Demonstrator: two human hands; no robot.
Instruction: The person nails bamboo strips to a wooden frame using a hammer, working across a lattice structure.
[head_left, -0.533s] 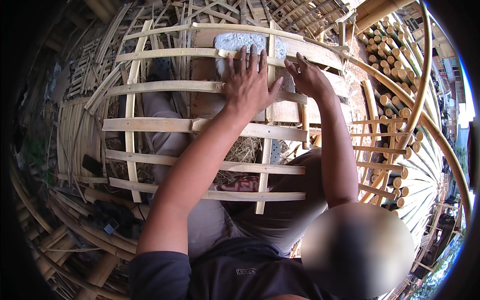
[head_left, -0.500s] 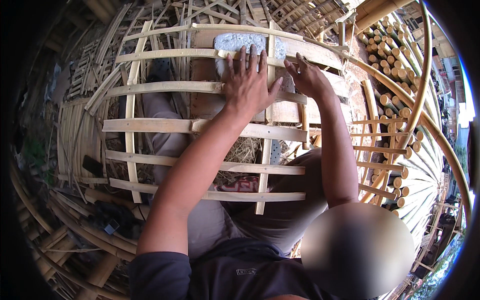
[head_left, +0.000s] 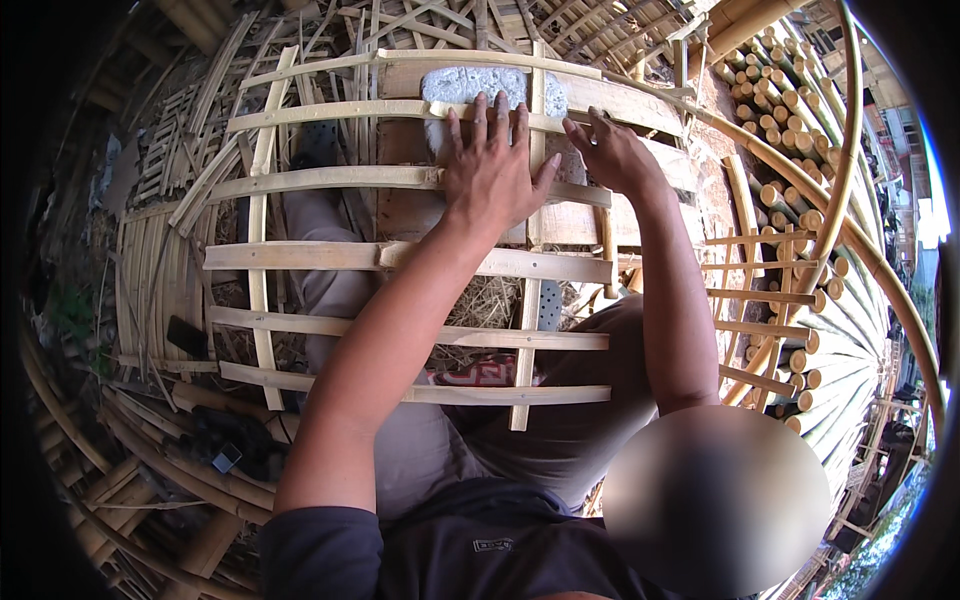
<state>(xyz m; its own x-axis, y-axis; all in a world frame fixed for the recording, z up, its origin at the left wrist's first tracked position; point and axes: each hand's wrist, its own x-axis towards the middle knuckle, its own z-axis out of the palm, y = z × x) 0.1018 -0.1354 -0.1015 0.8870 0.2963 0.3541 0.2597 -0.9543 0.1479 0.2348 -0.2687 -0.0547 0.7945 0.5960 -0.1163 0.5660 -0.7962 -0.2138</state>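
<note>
A lattice of pale bamboo slats (head_left: 300, 256) lies over my lap, with several crosswise slats fixed on two lengthwise strips (head_left: 528, 300). My left hand (head_left: 490, 165) is flat with spread fingers on the upper slats, its fingertips over a rough grey block (head_left: 470, 82). This block sits under the lattice on a wooden board (head_left: 410, 210). Close by on the right, my right hand (head_left: 622, 158) rests beside the lengthwise strip, thumb and forefinger apart. Its other fingers are partly hidden. I see nothing held in either hand.
Stacked cut bamboo poles (head_left: 790, 110) fill the right side, near a smaller slatted piece (head_left: 765, 297). A curved pole (head_left: 850, 130) crosses there. Loose strips (head_left: 210, 80) and slatted panels (head_left: 160, 290) lie at left. Shavings (head_left: 470, 300) lie beneath the lattice.
The lattice and grey block sit very slightly farther left in the picture. Both hands keep nearly the same pose and place.
</note>
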